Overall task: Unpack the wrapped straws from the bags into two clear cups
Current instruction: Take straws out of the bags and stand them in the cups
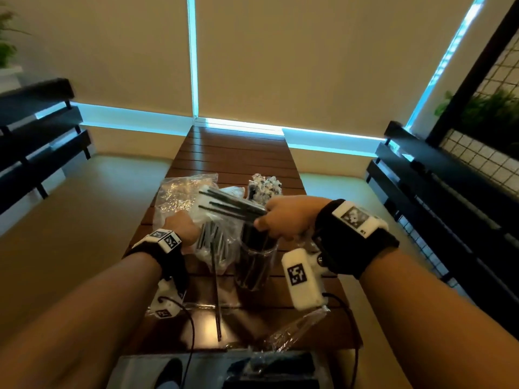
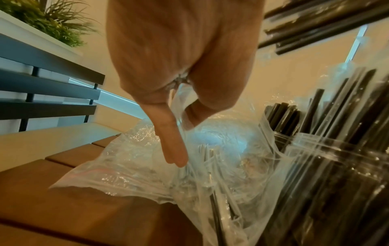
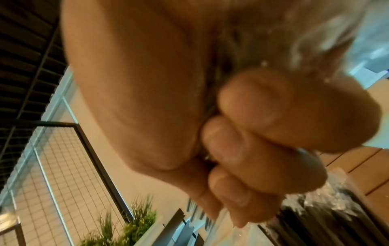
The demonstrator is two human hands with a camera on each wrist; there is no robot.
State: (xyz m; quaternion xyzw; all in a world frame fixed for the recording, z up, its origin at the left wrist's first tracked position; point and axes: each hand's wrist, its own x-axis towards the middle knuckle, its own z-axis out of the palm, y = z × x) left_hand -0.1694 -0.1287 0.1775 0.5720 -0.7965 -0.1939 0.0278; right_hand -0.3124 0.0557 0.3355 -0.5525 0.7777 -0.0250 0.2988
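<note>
My right hand (image 1: 283,220) grips a bundle of black wrapped straws (image 1: 233,204) that point left, held level just above a clear cup (image 1: 257,265) packed with black straws. In the right wrist view the fingers (image 3: 252,133) are curled tight into a fist around crinkled wrapper. My left hand (image 1: 184,227) pinches the top of a clear plastic bag (image 1: 216,242) that still holds straws; the pinch (image 2: 181,93) and the bag (image 2: 147,174) show in the left wrist view, with the filled cup (image 2: 336,158) beside it. A second cup (image 1: 265,186) of straws stands behind.
An empty crumpled bag (image 1: 182,192) lies at the back left of the slatted brown table (image 1: 238,153). A single black straw (image 1: 217,304) lies toward me. Another flat clear bag (image 1: 297,329) sits at the front right. Dark benches flank the table.
</note>
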